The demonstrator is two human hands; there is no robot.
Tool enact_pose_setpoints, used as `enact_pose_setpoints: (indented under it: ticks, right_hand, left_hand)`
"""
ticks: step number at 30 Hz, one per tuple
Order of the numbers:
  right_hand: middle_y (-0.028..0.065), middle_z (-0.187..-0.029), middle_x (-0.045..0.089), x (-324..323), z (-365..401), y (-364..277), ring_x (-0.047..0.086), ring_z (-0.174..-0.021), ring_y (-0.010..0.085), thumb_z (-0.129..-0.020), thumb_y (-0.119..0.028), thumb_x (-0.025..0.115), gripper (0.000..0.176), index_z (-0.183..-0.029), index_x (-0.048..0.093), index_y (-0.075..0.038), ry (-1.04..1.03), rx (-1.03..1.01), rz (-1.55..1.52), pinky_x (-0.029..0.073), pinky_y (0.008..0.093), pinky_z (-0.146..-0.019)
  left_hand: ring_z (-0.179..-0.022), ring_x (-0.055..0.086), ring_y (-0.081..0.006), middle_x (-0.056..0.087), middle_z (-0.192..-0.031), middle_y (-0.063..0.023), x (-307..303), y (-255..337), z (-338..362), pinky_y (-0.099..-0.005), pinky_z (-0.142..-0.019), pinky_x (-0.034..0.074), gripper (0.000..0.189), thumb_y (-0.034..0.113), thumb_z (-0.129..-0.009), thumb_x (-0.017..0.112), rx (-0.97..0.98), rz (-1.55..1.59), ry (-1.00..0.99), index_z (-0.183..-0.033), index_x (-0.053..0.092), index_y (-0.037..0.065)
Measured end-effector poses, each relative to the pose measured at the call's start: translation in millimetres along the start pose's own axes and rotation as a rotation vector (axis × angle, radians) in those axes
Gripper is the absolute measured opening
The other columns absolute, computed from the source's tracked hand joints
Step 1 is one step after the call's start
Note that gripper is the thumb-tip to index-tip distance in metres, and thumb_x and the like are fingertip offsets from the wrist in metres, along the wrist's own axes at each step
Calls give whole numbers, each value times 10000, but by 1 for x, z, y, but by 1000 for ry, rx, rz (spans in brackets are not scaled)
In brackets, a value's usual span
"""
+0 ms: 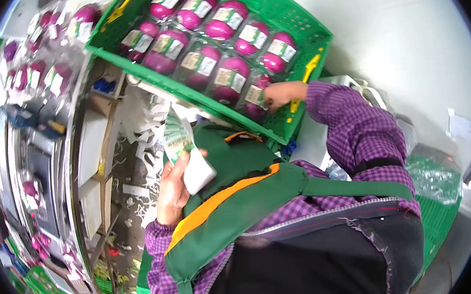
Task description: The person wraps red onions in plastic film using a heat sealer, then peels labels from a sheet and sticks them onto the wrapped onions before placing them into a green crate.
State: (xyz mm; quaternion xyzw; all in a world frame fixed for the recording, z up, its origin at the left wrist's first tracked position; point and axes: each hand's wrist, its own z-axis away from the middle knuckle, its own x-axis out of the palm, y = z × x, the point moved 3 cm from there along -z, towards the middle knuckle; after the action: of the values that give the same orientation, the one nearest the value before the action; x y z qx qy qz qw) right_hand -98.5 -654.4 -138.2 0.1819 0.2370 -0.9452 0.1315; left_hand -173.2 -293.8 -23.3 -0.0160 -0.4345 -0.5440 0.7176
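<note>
A green crate (186,92) holds several clear packs of magenta, round produce with labels. My right hand (284,94) reaches over the crate's near right corner, its fingers bent against the label of the corner pack (253,95); the fingertips are partly hidden, so I cannot tell whether they grip anything. In front of the green apron, my left hand (174,187) is closed round a bundle of printed labels (177,138), with white backing (197,171) folded over at the lower end.
At the left, a metal-edged worktable (82,87) bears more magenta packs (58,78) and a machine (44,169). Paper strips (149,149) litter the floor. Another green crate (438,219) with clear plastic stands at the right, near a white wall (403,20).
</note>
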Motion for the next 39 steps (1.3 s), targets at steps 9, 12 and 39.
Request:
enact_pose_setpoints:
  ticks: [9, 12, 39]
  right_hand:
    - [91, -804, 665, -111, 41, -190, 621, -688, 131, -930, -198, 532, 232, -986, 602, 16, 292, -365, -1034, 497, 244, -597]
    - [84, -876, 663, -80, 1, -236, 621, -757, 138, -950, -367, 499, 403, -1062, 590, 10, -31, -414, -1235, 487, 243, -655]
    - [34, -805, 605, -169, -90, -301, 565, -738, 101, -798, -18, 666, 387, -1159, 526, -25, 485, -749, -899, 463, 266, -677]
  left_hand:
    - [-1034, 563, -189, 578, -1113, -38, -8, 40, -18, -386, -918, 450, 382, 341, -971, 453, 468, 305, 330, -1238, 509, 73]
    - [-1039, 556, -177, 569, -1135, -47, -4, 43, -18, -350, -919, 442, 384, 321, -976, 448, 563, 323, 366, -1260, 498, 67]
    - [-839, 615, -121, 645, -941, -49, -100, 86, -25, -264, -717, 492, 269, 242, -890, 616, 789, 246, 607, -1039, 612, 18]
